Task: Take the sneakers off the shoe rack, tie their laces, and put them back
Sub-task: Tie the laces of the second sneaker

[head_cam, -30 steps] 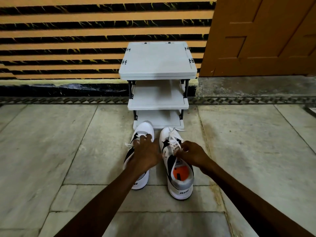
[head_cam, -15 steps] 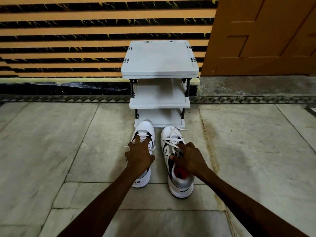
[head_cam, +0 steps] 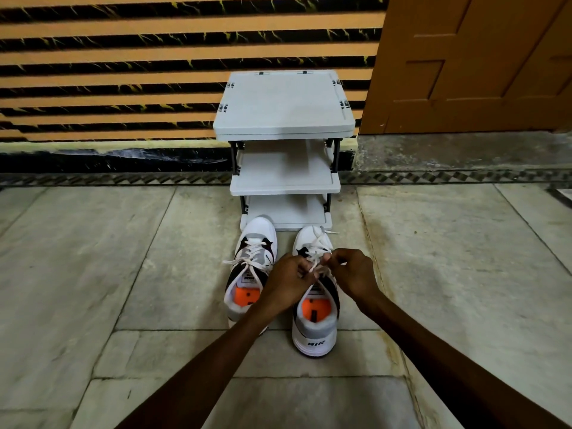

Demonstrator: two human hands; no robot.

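Observation:
Two white sneakers with black and grey panels and orange insoles stand side by side on the floor, toes toward the rack. The left sneaker has loose laces lying across it and off its left side. Over the right sneaker both hands meet: my left hand and my right hand each pinch its white laces above the tongue. The grey three-tier shoe rack stands just behind, with all three shelves bare.
The rack backs onto a wall of orange and black stripes. A brown wooden door is at the right, above a raised grey step. Grey stone floor slabs spread out on both sides of the sneakers.
My left hand left the left sneaker and moved right to the right sneaker's laces. My right hand rose from the shoe's opening to the laces. The left sneaker's orange insole now shows.

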